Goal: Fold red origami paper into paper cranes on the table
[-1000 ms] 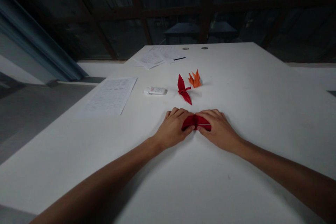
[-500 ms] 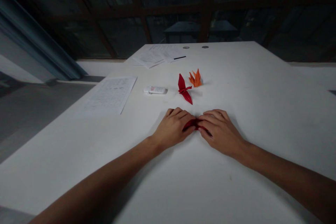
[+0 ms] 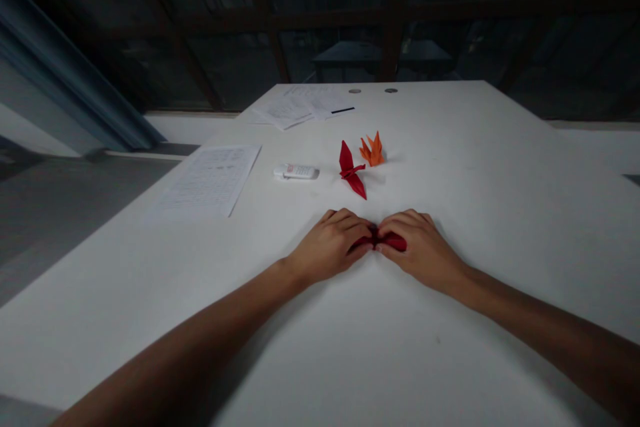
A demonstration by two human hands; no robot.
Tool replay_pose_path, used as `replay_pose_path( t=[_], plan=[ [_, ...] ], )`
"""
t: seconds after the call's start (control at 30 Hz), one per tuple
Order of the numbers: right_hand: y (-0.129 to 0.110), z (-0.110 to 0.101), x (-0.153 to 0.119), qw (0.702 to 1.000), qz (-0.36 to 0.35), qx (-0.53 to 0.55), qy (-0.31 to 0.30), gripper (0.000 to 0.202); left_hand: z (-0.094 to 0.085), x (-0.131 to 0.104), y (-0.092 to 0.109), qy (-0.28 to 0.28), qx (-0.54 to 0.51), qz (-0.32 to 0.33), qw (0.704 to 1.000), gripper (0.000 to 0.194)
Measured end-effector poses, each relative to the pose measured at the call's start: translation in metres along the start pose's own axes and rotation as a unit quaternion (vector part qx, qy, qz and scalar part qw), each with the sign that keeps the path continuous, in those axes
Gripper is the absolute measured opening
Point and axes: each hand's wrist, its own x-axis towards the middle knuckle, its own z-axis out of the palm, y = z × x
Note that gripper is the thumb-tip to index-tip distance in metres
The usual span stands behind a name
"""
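Observation:
Between my hands, low over the white table (image 3: 320, 340), is a piece of folded red paper (image 3: 397, 241), mostly covered by fingers. My left hand (image 3: 334, 243) grips its left side, thumb in front and fingers curled over the back. On the right side my right hand (image 3: 417, 247) pinches it in the same way, the two hands nearly meeting at the middle. Just beyond them lies a red paper crane (image 3: 353, 172) with spread wings. An orange paper crane (image 3: 373, 150) stands behind it to the right.
A white correction-fluid-like bottle or tape (image 3: 296, 172) lies left of the red crane. Printed sheets (image 3: 207, 177) are at the left edge, with more papers (image 3: 295, 107) and a black pen-like strip (image 3: 343, 110) farther back. Two round inserts (image 3: 391, 90) sit near the far edge.
My right hand's fingers have shifted and drawn closer together on the red paper, and more of its right side now shows. The left hand has barely moved.

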Motion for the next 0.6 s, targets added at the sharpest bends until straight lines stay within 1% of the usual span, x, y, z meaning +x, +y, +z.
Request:
replay_pose_path(
  t=[0.1, 0.2, 0.4, 0.47, 0.6],
  plan=[
    [0.0016, -0.0015, 0.0014, 1.000, -0.001, -0.002, -0.013, 0.010, -0.0007, 0.0000, -0.0002, -0.002, 0.006, 0.010, 1.000, 0.021],
    [0.0006, -0.0038, 0.0021, 0.999, -0.017, -0.025, -0.018, 0.008, 0.0005, -0.0005, -0.0012, 0.004, 0.024, 0.023, 0.999, 0.022],
    [-0.0033, -0.0079, 0.0007, 0.991, -0.100, -0.088, -0.030, 0.007, 0.0027, -0.0018, -0.0043, 0.015, 0.069, 0.059, 0.996, 0.025],
    [-0.0021, -0.0085, 0.0005, 0.989, -0.113, -0.091, -0.032, 0.008, 0.0024, -0.0021, -0.0051, 0.012, 0.074, 0.067, 0.995, 0.026],
    [0.0010, -0.0079, 0.0008, 0.991, -0.113, -0.069, -0.033, 0.011, 0.0013, -0.0023, -0.0062, 0.007, 0.069, 0.077, 0.995, 0.026]
  ],
)
